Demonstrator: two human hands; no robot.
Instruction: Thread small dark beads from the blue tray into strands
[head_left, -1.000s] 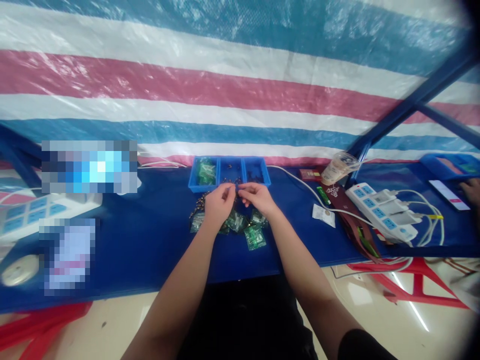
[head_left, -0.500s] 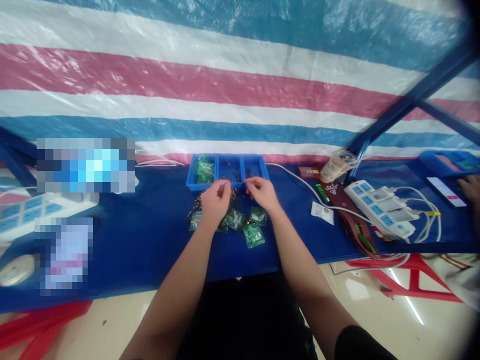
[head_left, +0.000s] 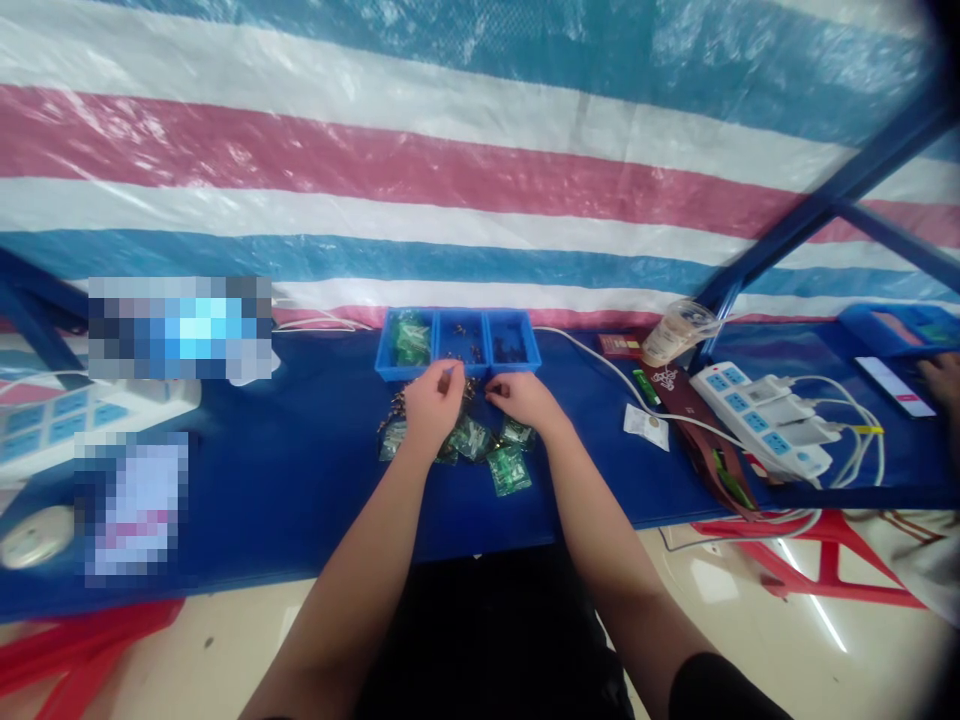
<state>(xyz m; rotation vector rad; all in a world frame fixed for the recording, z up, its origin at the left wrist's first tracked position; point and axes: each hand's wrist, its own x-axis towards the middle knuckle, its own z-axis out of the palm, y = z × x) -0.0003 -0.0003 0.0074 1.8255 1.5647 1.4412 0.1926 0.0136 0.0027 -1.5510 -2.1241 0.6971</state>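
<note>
A blue tray (head_left: 384, 362) with three compartments stands at the back of the blue table; green packets fill its left compartment, small brassy parts lie in the middle one and dark pieces in the right one. My left hand (head_left: 435, 405) is pinched closed at the tray's front edge, over a pile of small metal parts (head_left: 397, 402); what its fingertips hold is too small to name. My right hand (head_left: 523, 397) is closed too, just in front of the right compartment, its fingertips on something tiny. Green-filled clear packets (head_left: 510, 470) lie below both hands.
To the right are a plastic cup (head_left: 671, 335), a white packet (head_left: 646, 427), a brown strap, cables and a power strip (head_left: 757, 420). Another person's hand (head_left: 943, 380) is beside a phone at the far right. A second power strip (head_left: 75, 425) and blurred-out items are at left.
My right hand has moved slightly down and toward me, off the tray's front edge, uncovering the right compartment. My left hand has hardly moved.
</note>
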